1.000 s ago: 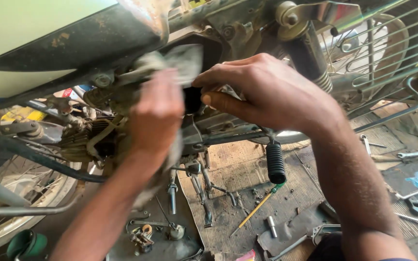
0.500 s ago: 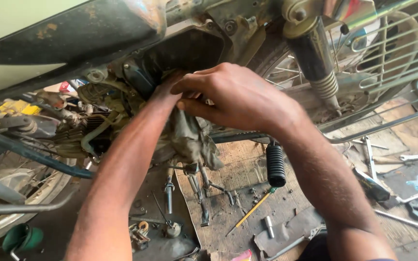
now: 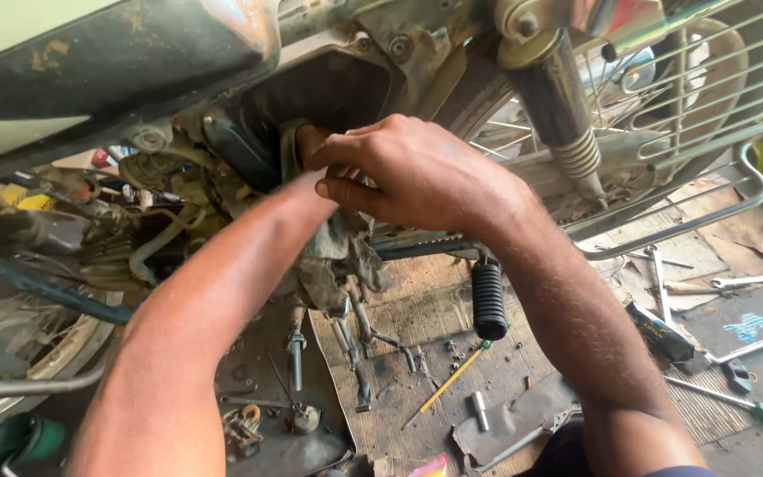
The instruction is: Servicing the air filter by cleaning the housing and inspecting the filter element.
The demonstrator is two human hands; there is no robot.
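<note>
Risky spot, I reckon: the dirty grey rag (image 3: 342,261) sags loose under both hands at frame centre and could snag on the frame or drop among the tools on the floor mat (image 3: 417,371). The left hand (image 3: 311,146) is buried in the dark cavity, so its grip I can't tell. The right hand (image 3: 412,172) curls over it, fingers pressed together, pinching the rag's top.

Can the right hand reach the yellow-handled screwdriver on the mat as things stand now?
Probably yes, once freed. The right hand is up at the motorcycle frame on a dirty rag. The screwdriver lies in the open on the mat below, with only the black footpeg hanging nearby.
</note>
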